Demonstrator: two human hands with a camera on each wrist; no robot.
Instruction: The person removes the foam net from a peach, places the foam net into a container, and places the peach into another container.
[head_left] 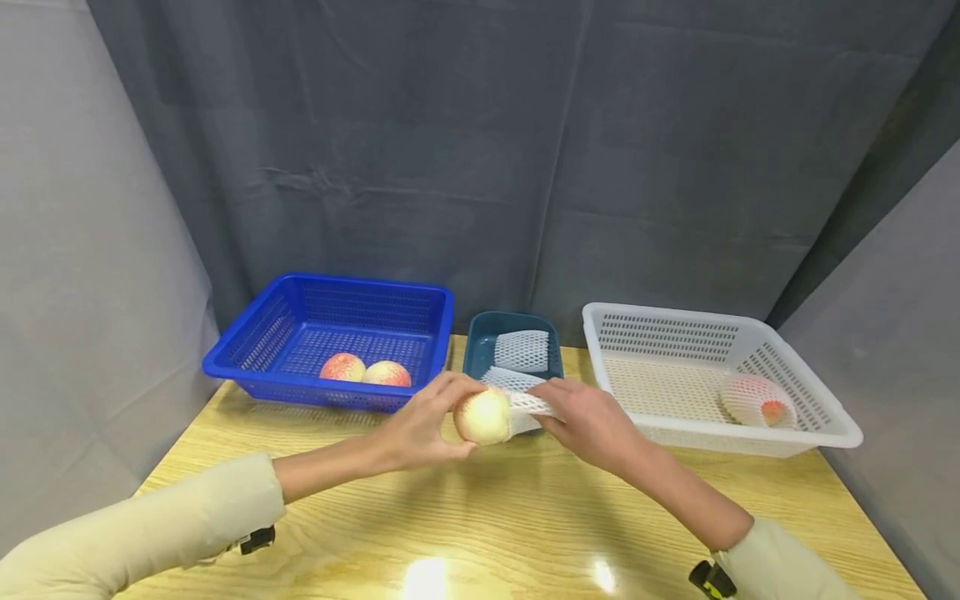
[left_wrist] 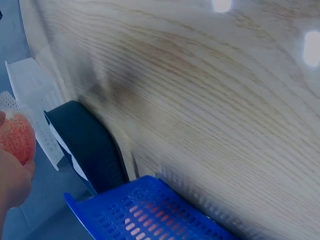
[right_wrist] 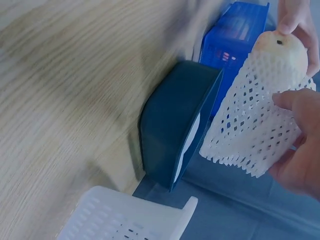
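Here, peach, dark spot only in right wrist view

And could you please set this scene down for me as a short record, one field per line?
Left hand: grips a peach
Right hand: holds a white foam net, partly over that peach
Blue basket: two bare peaches inside
Teal tray: white foam netting inside
White basket: one netted peach inside
Surface: wood-grain table
Backdrop: dark grey curtain
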